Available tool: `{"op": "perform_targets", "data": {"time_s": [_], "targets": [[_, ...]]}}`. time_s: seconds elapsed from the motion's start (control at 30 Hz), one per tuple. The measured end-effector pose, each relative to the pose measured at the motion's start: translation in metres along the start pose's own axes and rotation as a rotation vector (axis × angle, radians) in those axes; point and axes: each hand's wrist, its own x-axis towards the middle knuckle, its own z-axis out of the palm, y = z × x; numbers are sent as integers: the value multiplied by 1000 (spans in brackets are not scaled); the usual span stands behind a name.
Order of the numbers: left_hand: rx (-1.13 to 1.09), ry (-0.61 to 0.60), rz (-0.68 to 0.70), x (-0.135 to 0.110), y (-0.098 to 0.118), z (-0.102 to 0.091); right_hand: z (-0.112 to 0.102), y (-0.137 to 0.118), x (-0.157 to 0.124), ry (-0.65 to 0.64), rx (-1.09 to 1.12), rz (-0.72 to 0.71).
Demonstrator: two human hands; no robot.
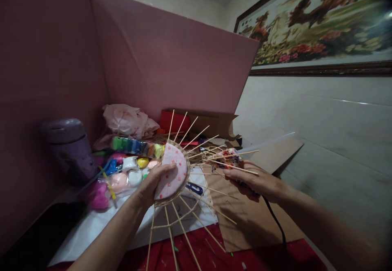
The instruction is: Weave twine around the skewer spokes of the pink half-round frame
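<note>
My left hand (152, 184) is closed on a round pink spotted disc (172, 172) with a woven rim. Thin wooden sticks (196, 138) fan out from it in all directions. My right hand (255, 181) grips a patterned glue gun (226, 157), with a translucent glue stick (266, 142) jutting from its back. A black cord (275, 222) trails from the gun towards me. The gun's tip sits near the disc's right edge among the sticks.
A purple lidded flask (70, 148) stands at the left. Bags of coloured clay (128, 169), a pink cloth (125, 122), a red box (174, 120) and cardboard (220, 126) lie behind. White paper (101, 222), brown cardboard (245, 218), red cloth (202, 254), a pink partition (171, 58).
</note>
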Motion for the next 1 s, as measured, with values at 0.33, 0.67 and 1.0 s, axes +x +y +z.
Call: {"op": "perform_targets", "data": {"time_s": [0.33,0.67,1.0], "targets": [[-17,-25,-35,-3,1,2,0,1,1,13,-17,30],[-5,-17,-36,-1,-1,0,1,2,0,24,-51,20],[8,-45,-16,-2,0,1,-1,0,-1,43,-97,32]]}}
